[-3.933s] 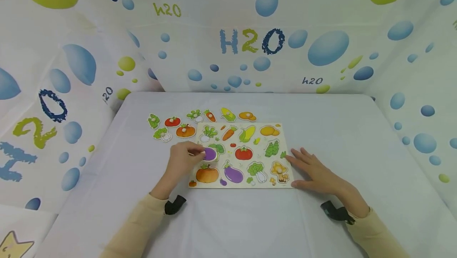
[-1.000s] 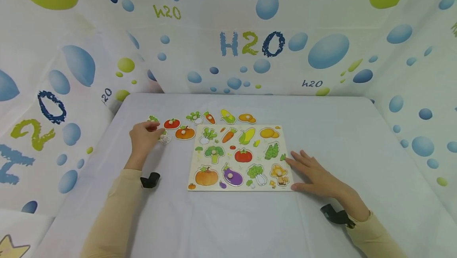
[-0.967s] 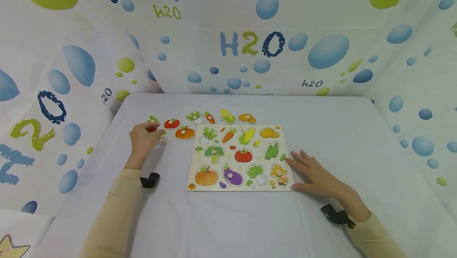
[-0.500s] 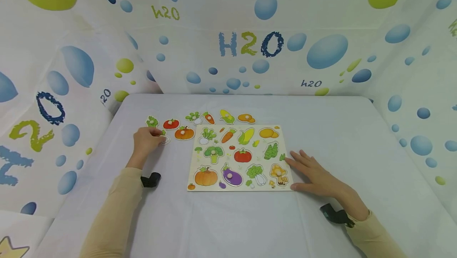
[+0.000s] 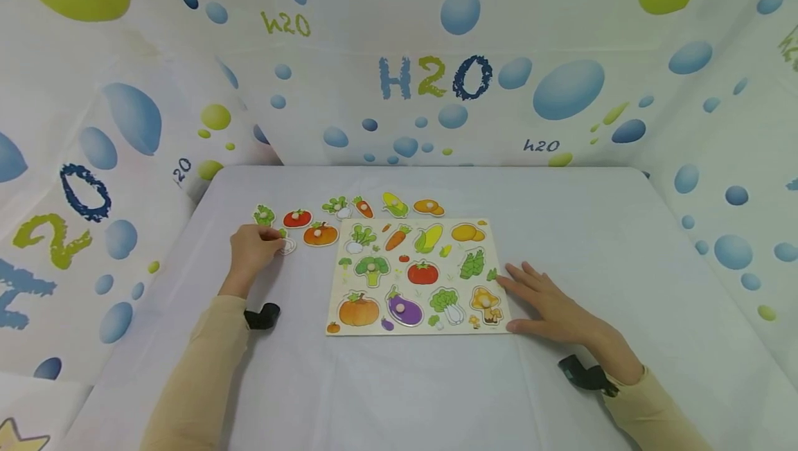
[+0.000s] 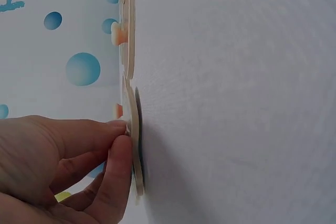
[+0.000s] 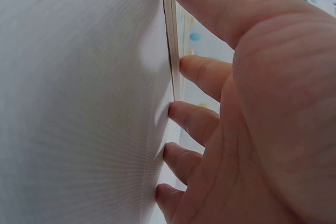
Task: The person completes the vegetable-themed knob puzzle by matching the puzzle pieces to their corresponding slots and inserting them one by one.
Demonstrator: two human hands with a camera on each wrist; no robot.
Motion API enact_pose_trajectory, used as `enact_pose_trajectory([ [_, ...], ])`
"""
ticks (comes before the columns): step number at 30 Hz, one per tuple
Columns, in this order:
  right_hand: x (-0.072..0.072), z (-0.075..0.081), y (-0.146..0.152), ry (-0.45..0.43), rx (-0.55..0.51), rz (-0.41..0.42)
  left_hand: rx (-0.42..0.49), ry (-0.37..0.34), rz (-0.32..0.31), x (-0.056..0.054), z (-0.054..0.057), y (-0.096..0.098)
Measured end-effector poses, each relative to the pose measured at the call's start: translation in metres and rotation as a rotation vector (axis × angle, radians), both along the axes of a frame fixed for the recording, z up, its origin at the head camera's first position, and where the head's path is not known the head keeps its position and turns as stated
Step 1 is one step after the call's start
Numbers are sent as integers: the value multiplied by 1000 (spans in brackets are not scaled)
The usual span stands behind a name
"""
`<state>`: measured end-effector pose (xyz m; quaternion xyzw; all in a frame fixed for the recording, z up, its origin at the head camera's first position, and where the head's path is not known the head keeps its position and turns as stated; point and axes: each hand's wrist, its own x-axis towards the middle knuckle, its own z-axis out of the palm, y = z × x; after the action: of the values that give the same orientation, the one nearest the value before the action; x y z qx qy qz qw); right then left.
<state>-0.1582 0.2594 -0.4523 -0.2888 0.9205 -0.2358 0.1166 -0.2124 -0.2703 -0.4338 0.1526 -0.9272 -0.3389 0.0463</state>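
In the head view my left hand point(image 5: 252, 250) pinches the bok choy puzzle piece point(image 5: 289, 246) left of the puzzle board point(image 5: 451, 276). Its fingers partly cover the piece. The left wrist view shows thumb and finger at the knob, the piece's wooden edge point(image 6: 136, 148) slightly tilted with a shadow beneath. My right hand point(image 5: 555, 305) lies with fingers spread, touching the board's right edge. Knobbed broccoli point(image 5: 372, 269), eggplant point(image 5: 405, 309) and mushroom point(image 5: 486, 304) pieces sit in the board. Its other vegetable pictures show no knobs.
Behind and left of the board lie loose knobbed pieces: green asparagus-like point(image 5: 264, 215), tomato point(image 5: 297, 219), pumpkin point(image 5: 321, 234), radish point(image 5: 337, 206), carrot point(image 5: 363, 206), corn point(image 5: 395, 205) and potato point(image 5: 429, 207). A white cloth point(image 5: 424, 388) covers the table.
Earlier the left hand held the eggplant piece over the board; that piece now sits in it. The hand has moved left and come down onto the bok choy piece. The right hand stays put.
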Motion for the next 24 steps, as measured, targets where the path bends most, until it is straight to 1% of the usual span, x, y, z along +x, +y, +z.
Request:
enact_pose_trajectory([
  [5, -1, -2, 1, 2, 11, -2, 6, 1, -11, 4, 9, 6],
  [7, -1, -2, 1, 4, 15, -2, 15, 0, -22, 6, 15, 12],
  [11, -1, -1, 1, 4, 19, 1, 8, 36, -61, 9, 26, 30],
  [16, -1, 1, 0, 5, 12, 8, 5, 91, -131, 14, 33, 59],
  [22, -1, 2, 0, 0, 6, 9, 25, 171, -266, 23, 34, 99],
  [24, -1, 2, 0, -1, 4, 8, 40, 177, -307, 27, 36, 115],
])
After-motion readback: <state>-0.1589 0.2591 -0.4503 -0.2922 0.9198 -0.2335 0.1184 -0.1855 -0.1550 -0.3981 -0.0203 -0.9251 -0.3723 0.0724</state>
